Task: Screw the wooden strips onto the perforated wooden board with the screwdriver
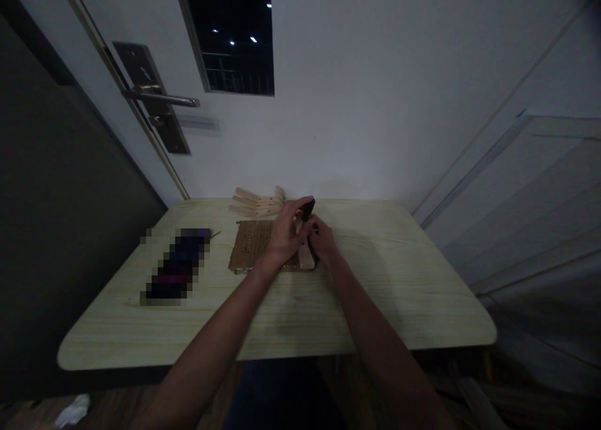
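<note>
Reaching out from the bottom of the frame, both forearms cross the near edge of the pale wood-grain table [375, 317] and meet around its middle. The left hand [283, 237] has its fingers curled together over the top of a short wooden strip [307, 257], which lies flat with its near end poking out below the hands. The right hand [323, 242] is pressed right up against the left, fingers bunched at a small dark object [308, 209] that sticks up between the two hands. It's honestly too dim to tell if that hand actually grips it.

The strip sits on the right edge of a brown board [248, 247] with rows of tiny holes. Left of that, well apart, is a dark pixelated thing [177, 264]. Just behind the board, at the table's far edge, there's a loose bundle of wooden sticks [257, 203]. Past the table comes a white wall, and up left a door with a metal lever handle [162, 96].
</note>
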Action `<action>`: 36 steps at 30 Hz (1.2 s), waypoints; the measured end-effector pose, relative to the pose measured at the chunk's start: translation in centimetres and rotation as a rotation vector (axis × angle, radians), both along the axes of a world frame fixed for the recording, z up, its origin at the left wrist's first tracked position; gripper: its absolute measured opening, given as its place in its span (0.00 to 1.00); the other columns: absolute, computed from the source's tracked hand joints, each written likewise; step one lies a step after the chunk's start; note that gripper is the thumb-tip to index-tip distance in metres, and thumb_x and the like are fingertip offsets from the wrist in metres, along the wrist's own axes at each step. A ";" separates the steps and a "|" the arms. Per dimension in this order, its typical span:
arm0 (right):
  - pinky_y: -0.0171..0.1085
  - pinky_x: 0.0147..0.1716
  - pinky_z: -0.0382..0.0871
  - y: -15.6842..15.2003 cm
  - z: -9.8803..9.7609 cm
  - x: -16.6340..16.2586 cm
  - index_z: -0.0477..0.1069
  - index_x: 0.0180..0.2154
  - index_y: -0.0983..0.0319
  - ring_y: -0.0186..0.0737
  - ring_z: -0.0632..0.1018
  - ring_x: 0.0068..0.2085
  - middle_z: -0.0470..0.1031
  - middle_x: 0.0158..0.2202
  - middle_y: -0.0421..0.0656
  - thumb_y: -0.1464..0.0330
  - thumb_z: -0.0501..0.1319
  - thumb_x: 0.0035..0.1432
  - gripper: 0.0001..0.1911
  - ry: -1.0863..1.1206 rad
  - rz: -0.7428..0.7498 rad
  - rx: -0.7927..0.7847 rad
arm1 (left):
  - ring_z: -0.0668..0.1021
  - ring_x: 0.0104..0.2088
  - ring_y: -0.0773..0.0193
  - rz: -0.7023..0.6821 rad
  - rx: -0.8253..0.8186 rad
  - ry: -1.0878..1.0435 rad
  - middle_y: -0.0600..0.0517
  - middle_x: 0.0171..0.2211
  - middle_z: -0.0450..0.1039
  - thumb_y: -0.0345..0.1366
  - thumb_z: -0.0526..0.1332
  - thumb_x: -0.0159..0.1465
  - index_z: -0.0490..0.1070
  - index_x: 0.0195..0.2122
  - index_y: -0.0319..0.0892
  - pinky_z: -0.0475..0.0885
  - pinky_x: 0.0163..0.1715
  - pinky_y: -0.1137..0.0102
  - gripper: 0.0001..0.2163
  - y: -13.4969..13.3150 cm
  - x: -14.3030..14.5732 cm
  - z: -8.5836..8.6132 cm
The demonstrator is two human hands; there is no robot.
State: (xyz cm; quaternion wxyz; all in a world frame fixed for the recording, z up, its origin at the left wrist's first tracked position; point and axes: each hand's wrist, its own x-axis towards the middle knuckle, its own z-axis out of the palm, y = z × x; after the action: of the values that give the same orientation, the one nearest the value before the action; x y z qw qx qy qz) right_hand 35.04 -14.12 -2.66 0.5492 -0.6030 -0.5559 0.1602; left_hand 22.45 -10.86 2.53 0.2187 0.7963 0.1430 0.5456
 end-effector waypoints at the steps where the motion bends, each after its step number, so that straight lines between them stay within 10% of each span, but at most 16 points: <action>1: 0.43 0.41 0.69 0.0 0.0 0.0 0.69 0.37 0.59 0.45 0.76 0.39 0.77 0.37 0.46 0.63 0.51 0.60 0.10 -0.006 -0.010 -0.002 | 0.75 0.44 0.61 0.032 0.016 -0.010 0.47 0.47 0.72 0.37 0.62 0.64 0.66 0.55 0.47 0.73 0.44 0.65 0.18 0.1 0.1 0.0; 36: 0.41 0.41 0.69 0.2 -0.2 0.1 0.69 0.38 0.58 0.42 0.77 0.38 0.77 0.37 0.45 0.68 0.51 0.60 0.09 -0.019 -0.004 -0.003 | 0.77 0.43 0.63 -0.005 -0.066 0.017 0.46 0.51 0.73 0.26 0.57 0.63 0.59 0.62 0.49 0.74 0.47 0.62 0.26 0.1 0.3 -0.5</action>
State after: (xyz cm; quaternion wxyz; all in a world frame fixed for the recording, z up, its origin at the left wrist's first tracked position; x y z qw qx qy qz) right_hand 35.12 -13.87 -2.83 0.5432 -0.6065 -0.5597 0.1544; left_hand 22.79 -10.76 2.02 0.2451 0.7936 0.1611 0.5332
